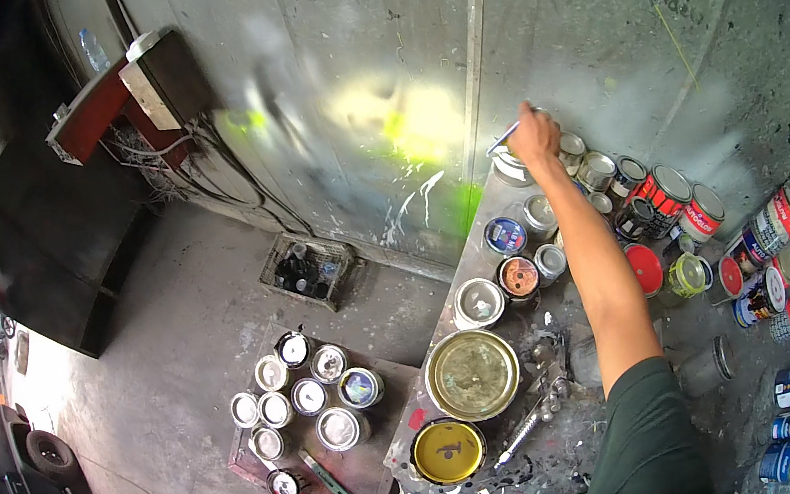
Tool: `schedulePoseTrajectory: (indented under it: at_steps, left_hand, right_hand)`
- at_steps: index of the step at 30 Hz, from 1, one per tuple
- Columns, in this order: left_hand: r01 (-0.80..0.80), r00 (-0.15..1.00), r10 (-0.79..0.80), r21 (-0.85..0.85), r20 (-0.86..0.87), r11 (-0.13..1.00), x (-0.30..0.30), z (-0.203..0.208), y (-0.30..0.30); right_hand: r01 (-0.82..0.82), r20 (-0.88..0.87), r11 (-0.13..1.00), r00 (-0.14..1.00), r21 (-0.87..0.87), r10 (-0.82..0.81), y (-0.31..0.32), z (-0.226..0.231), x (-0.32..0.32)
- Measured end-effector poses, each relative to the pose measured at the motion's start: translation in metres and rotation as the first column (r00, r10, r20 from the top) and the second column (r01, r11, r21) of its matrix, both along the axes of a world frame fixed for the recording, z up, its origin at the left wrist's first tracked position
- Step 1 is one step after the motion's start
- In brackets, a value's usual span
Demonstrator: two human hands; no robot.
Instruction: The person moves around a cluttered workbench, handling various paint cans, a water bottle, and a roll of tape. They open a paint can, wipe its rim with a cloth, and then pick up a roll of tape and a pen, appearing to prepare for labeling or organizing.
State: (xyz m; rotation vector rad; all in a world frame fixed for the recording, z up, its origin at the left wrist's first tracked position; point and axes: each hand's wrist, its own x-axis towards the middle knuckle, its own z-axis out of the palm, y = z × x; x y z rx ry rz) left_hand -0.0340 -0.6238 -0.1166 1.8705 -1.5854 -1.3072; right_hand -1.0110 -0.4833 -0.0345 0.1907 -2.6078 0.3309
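My right arm in a dark green sleeve stretches far across the paint-splashed bench (409,457). At the bench's far end, my right hand (535,134) is closed on a thin, flat blue-and-white thing (504,139), seen nearly edge-on; I cannot tell its kind. Just below it stands a paint can (511,170) with a pale top. More cans crowd around the forearm, among them a can with a blue lid (506,235) and a can with an orange-brown top (519,277). My left hand is out of the picture.
A wide round tin (473,375), a yellow-topped can (448,451) and a spray gun (530,420) lie nearer on the bench. Several cans cover a low table (383,451) at left. A crate (308,271) sits by the wall. Red and blue cans (660,191) line the right.
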Motion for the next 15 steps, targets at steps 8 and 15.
schedulePoseTrajectory:
  at_steps: [8, 15]
  left_hand:
    - [-0.090, 0.995, 0.090, -0.018, -0.037, 0.996, 0.012, -0.024, 0.000]
    - [-0.267, 0.928, 0.299, 0.163, -0.223, 0.950, 0.028, -0.032, 0.008]
  right_hand:
    - [-0.145, 0.027, 0.857, 0.988, 0.495, 0.151, 0.006, -0.030, -0.005]
    - [-0.043, -0.007, 0.786, 0.998, 0.616, 0.060, -0.008, -0.034, 0.003]
